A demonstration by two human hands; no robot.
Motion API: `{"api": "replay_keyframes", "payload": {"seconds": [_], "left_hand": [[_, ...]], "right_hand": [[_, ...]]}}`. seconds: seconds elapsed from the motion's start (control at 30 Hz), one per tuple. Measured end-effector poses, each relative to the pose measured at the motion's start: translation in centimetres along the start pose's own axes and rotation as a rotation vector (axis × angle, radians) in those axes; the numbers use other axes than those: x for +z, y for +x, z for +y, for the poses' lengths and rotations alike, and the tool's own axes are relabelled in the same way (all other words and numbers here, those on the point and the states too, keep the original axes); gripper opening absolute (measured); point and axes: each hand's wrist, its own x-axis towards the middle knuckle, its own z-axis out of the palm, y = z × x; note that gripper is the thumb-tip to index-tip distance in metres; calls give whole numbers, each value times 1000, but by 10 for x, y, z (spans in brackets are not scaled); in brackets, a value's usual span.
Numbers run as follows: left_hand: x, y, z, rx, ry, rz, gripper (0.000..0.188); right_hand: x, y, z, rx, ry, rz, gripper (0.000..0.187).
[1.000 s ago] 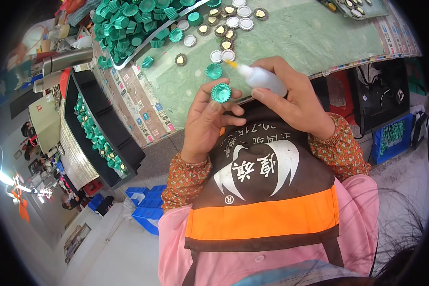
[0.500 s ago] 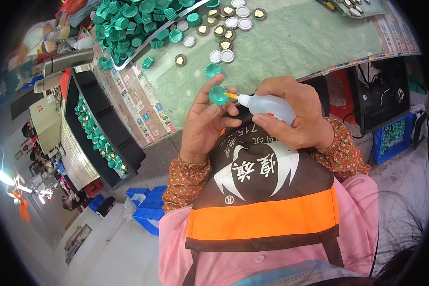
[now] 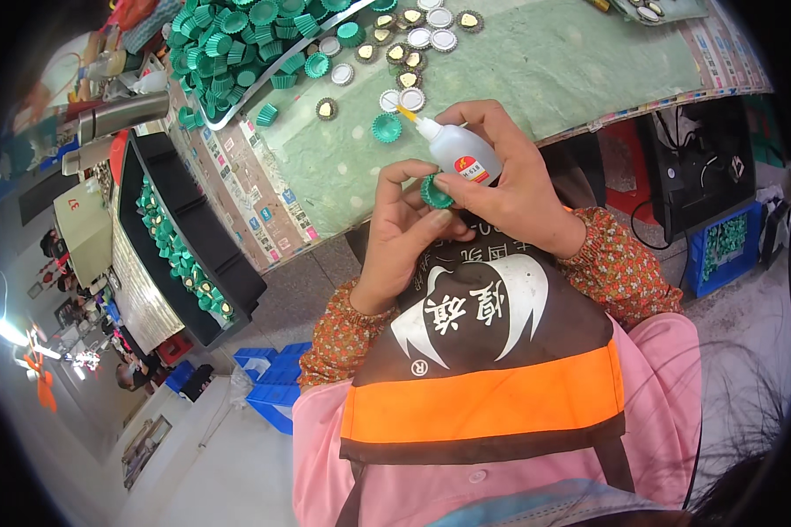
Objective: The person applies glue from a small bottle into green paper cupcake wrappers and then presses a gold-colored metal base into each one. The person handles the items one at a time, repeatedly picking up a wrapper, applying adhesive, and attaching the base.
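Left hand (image 3: 406, 230) has a small green fluted cap (image 3: 436, 191) pinched in bent fingers, just on the near side of the table edge, in front of the dark apron (image 3: 536, 325). Right hand (image 3: 517, 186) is wrapped around a white squeeze bottle (image 3: 455, 147) – fingers curled over the far side, thumb reaching down to the cap's edge. Can't tell if that thumb is pressing or just touching. Cap sits tilted, its inside hidden from here.

Bottle nozzle is yellow, aimed far-left, clear of the held cap. Its tip lines up with two white discs (image 3: 411, 99) on the green mat (image 3: 589, 75) – height above them unclear. One loose green cap (image 3: 386, 128) lies just near of those discs.

Far left: heap of green caps (image 3: 237, 48) in a white-rimmed tray (image 3: 228, 116). Black bin (image 3: 224, 281) left of the table holds more green pieces.
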Motion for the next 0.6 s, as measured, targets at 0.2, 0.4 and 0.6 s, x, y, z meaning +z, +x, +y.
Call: {"api": "replay_keyframes", "payload": {"seconds": [0.2, 0.4, 0.6], "left_hand": [[-11, 1, 5, -141, -150, -25, 37], [-20, 4, 4, -124, -268, -45, 44], [-32, 4, 6, -94, -307, -13, 57]], "right_hand": [[1, -2, -3, -134, -230, -39, 46], [-7, -3, -7, -274, -288, -48, 46], [-29, -13, -20, -296, -311, -135, 39]]}}
